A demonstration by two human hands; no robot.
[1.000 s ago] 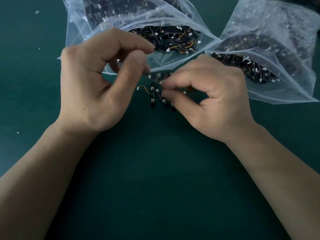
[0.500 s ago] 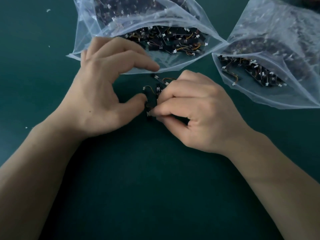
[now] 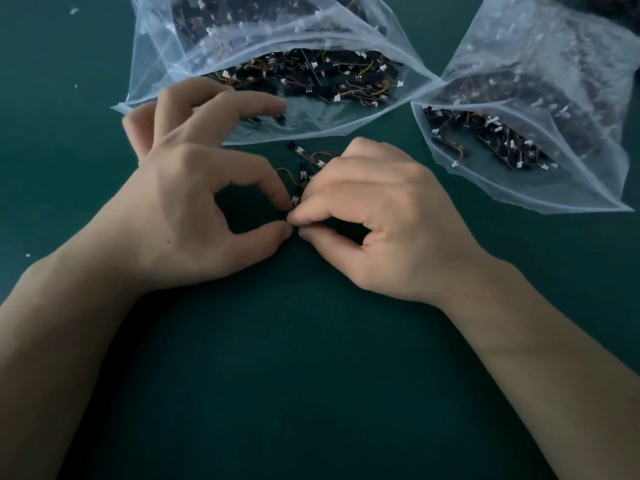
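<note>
Left hand (image 3: 194, 209), right hand (image 3: 374, 216) fingers pinched on black module (image 3: 300, 183): likely light, stiff, wires fragile; grip board edges

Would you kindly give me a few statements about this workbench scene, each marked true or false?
1. The left bag and the right bag both lie on the green surface. True.
2. Both bags are empty. False: each holds black wired parts.
3. The left hand and the right hand pinch a small black part between their fingertips. True.
4. The right hand rests on the right bag. False: it is apart from that bag, over the green surface.
</note>
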